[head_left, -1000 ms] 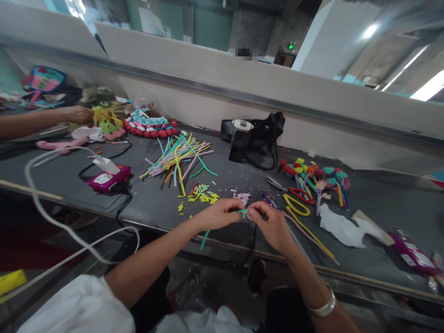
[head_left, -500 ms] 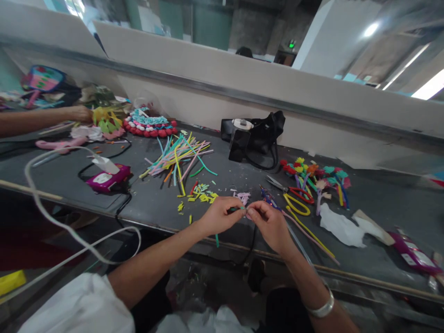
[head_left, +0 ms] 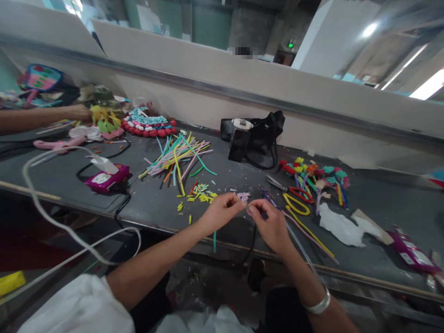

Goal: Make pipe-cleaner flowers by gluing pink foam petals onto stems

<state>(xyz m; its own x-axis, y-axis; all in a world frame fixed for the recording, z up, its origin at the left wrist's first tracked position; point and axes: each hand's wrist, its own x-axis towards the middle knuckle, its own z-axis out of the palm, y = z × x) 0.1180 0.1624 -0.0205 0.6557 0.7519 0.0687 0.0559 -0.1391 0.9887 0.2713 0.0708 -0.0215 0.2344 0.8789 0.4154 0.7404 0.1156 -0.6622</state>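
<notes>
The left hand (head_left: 222,212) has its thumb and finger pinched tight. It grasps a green stick (head_left: 214,241), and the long end hangs down below the hand, past the front edge of the table (head_left: 152,210). The top end of the stick is hidden by the fingers. The right hand (head_left: 269,224) is pinched too, on a tiny bit (head_left: 249,209) that is too small to make out. The tips of the two hands are very near each other, but I cannot tell if they touch. A silver band (head_left: 321,303) goes around the right wrist.

Just past the fingertips lie some purple bits (head_left: 243,196). To the left of them are yellow bits (head_left: 204,198), and behind those is a messy pile of sticks (head_left: 187,159) in pink, yellow, green and blue. To the right of the right hand, scissors (head_left: 296,205) with red and yellow handles lie flat. A long pink stick (head_left: 315,239) and a yellow stick (head_left: 314,231) lie side by side near them. Farther right are a bunch of bright flowers (head_left: 308,172) and some white paper (head_left: 342,226). A black bag (head_left: 266,134) sits by the back wall. Far to the left, another person's hand (head_left: 80,113) is at a yellow and green thing (head_left: 104,120).
</notes>
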